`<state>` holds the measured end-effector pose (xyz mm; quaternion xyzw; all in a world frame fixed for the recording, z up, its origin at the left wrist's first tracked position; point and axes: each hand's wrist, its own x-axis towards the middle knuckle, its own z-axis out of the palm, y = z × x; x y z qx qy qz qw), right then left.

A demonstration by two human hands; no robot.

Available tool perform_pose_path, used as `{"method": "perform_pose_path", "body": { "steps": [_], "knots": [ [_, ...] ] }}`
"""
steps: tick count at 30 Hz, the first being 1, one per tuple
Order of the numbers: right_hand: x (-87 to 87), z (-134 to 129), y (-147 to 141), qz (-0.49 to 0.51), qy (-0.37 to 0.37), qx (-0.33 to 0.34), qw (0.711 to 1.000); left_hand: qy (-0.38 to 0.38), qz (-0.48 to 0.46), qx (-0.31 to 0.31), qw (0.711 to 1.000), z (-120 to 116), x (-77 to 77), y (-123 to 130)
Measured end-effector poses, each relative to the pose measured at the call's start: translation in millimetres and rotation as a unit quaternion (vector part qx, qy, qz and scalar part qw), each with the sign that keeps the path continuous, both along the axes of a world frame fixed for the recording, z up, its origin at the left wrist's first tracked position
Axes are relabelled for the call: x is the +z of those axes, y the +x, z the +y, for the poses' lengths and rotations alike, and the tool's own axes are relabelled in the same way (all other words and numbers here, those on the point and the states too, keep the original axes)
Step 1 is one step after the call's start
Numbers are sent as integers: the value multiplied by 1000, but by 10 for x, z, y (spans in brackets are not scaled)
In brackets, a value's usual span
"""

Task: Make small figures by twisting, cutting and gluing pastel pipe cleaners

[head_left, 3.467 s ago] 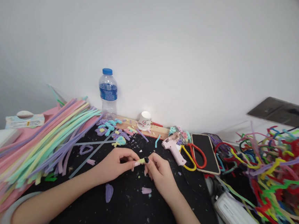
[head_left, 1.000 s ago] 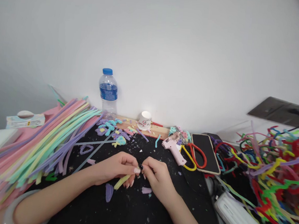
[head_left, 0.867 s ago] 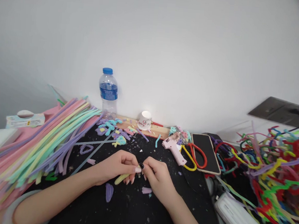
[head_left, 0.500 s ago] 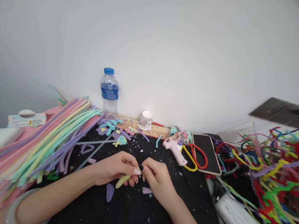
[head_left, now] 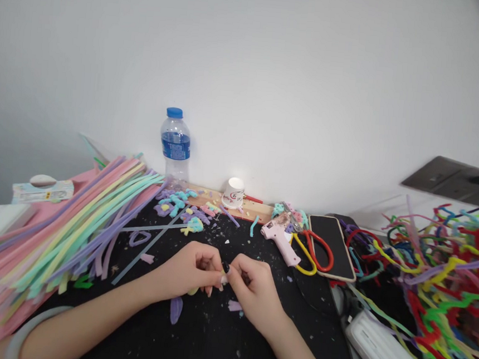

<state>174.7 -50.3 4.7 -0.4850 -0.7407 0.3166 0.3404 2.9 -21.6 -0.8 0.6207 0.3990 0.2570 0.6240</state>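
Observation:
My left hand point(head_left: 198, 271) is closed with its fingertips pinched together, and a bit of a yellow fuzzy piece point(head_left: 193, 291) shows beneath its fingers. My right hand point(head_left: 255, 287) is also closed, its fingertips meeting those of my left hand. What lies between the right fingertips is too small to make out. Just below my left hand, a purple loop piece point(head_left: 175, 310) lies on the black mat point(head_left: 208, 344). A short lilac scrap point(head_left: 234, 306) is beside my right hand.
Pastel stems point(head_left: 93, 217) fill the left. A bottle point(head_left: 176, 146), paper cup point(head_left: 234, 193) and colourful fuzzy pieces point(head_left: 176, 202) stand or lie behind. Rightward are a pink glue gun point(head_left: 282, 242), scissors point(head_left: 321, 251), phone point(head_left: 332, 246), white power strip point(head_left: 392, 355) and tangled stems point(head_left: 457, 277).
My left hand has turned, and its fingers now hide most of the yellow piece. My right hand has barely moved.

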Motion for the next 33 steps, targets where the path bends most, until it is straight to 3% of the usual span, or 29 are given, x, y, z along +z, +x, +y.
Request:
{"method": "perform_pose_path", "body": {
  "steps": [7,11,13,17,21,25,27,29,30,32,33],
  "knots": [
    [-14,-2,-24,-10,1,-16,1000,99,33,23,994,-43,46,14],
    [-43,52,6,84,-57,-67,993,90,8,28,996,-1,25,-2],
    [-59,97,39,214,-137,-95,963,80,-22,36,996,31,1,-23],
    [-60,146,74,409,-264,-119,865,55,-84,53,994,70,-58,-47],
    [-37,97,22,446,-348,-84,820,83,-49,60,994,66,-70,-25],
    [-41,35,-38,423,-442,-7,791,147,-50,29,987,58,-40,-7],
    [-43,24,-47,387,-452,21,804,149,-67,25,986,59,-33,-7],
    [-32,30,-31,325,-389,9,862,117,-90,39,988,60,-36,-10],
    [-22,39,-9,280,-326,-14,903,94,-103,48,989,61,-39,-12],
    [8,74,66,153,-127,-91,976,45,-125,63,989,60,-43,-12],
    [23,99,119,95,-29,-136,986,21,-134,66,988,59,-41,-11]
  ]
}}
